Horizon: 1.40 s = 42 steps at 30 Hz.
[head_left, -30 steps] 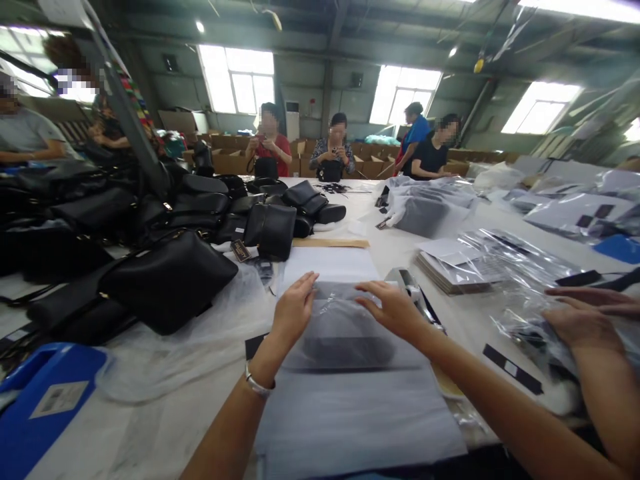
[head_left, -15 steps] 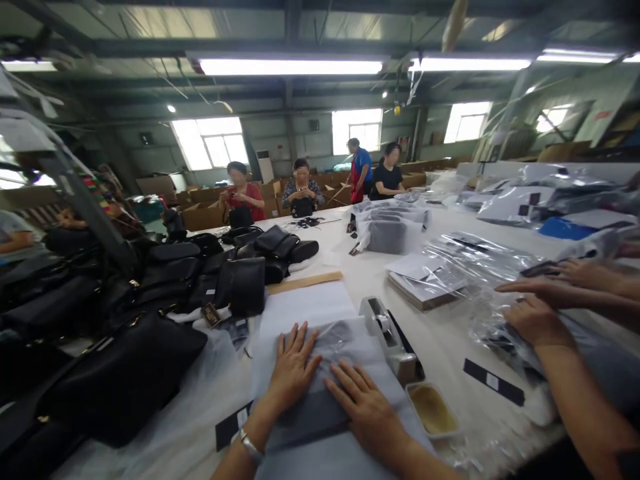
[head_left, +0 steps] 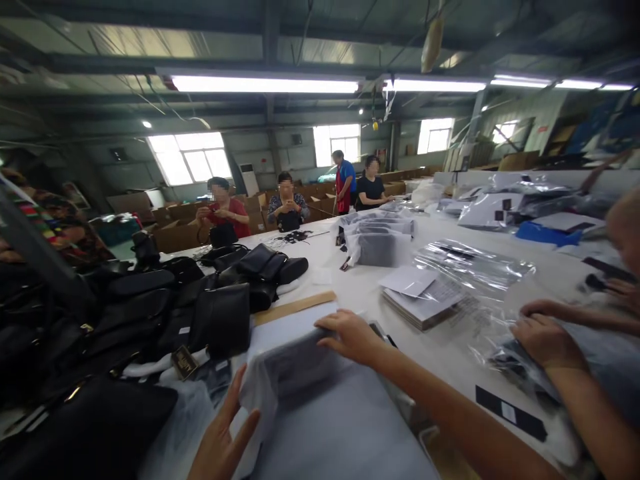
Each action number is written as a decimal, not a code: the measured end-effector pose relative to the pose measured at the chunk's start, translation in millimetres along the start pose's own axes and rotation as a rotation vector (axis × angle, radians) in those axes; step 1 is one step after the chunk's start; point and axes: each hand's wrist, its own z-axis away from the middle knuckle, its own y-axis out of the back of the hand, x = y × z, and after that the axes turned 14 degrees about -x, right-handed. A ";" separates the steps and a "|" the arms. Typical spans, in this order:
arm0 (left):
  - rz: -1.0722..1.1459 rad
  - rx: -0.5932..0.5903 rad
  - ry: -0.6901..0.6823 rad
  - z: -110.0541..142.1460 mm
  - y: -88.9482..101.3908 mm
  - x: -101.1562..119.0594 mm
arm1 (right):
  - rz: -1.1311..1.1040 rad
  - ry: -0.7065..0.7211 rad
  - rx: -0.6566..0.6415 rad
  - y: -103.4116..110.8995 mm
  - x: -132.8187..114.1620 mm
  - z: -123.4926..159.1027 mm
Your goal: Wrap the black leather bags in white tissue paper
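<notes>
Presently: dark item [head_left: 305,373] in translucent white wrapping [head_left: 263,390], on desk [head_left: 450,373], between both hands.
Left hand [head_left: 225,423], grip spread open beside the wrapping; right hand [head_left: 350,337] at its far right edge, grip closure unclear. Dark tag [head_left: 184,362], gold lettering illegible; smooth black bags [head_left: 223,320], left; flat black strip [head_left: 510,413], white label, right.

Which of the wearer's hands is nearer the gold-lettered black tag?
Left. The left hand is nearer the camera and right of the tag; the right hand is farther right, at the white wrapping.
</notes>
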 end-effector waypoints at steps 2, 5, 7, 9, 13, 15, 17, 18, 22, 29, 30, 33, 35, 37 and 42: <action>0.016 0.081 0.052 -18.7 -8.8 0.1 | -0.068 -0.002 0.013 0.5 24.4 -17.9; -0.051 0.176 0.125 -48.9 -17.1 -3.4 | -0.183 -0.071 -0.040 -6.3 54.1 -30.6; -0.081 0.210 0.143 -64.9 -18.2 -9.5 | -0.239 -0.113 -0.114 -10.6 65.6 -33.8; -0.072 0.170 0.146 -75.6 -16.7 -17.4 | -0.305 -0.119 -0.180 -13.2 70.7 -36.1; -0.081 -0.026 0.217 -87.5 -10.8 -24.2 | -0.404 -0.149 -0.213 -11.3 75.0 -40.5; -0.112 -0.058 0.228 -96.2 -10.4 -15.5 | -0.403 -0.153 -0.185 -3.4 82.1 -41.9; -0.137 -0.038 0.203 -112.5 -14.8 3.1 | -0.382 -0.130 -0.136 11.9 95.8 -43.3; -0.143 -0.025 0.176 -124.6 -19.0 15.4 | -0.365 -0.119 -0.106 22.4 105.5 -44.3; -0.152 -0.008 -0.015 -202.5 -45.9 71.0 | -0.244 -0.117 0.041 77.1 161.4 -53.4; -0.102 -0.021 -0.255 -385.0 -127.1 129.2 | -0.036 -0.305 0.193 154.7 298.3 -67.3; -0.096 -0.034 -0.260 -406.0 -142.3 131.0 | -0.013 -0.348 0.189 158.4 317.7 -67.0; -0.069 -0.098 -0.267 -453.3 -188.2 126.1 | 0.022 -0.463 0.148 156.3 369.9 -63.7; -0.052 -0.155 -0.261 -470.9 -214.1 116.5 | 0.034 -0.536 0.109 147.0 397.5 -60.3; -0.043 -0.195 -0.247 -477.3 -231.2 105.1 | 0.053 -0.629 0.078 136.0 416.4 -56.6; -0.075 -0.198 -0.285 -448.4 -227.1 81.2 | 0.181 -0.824 0.238 119.4 410.8 -50.7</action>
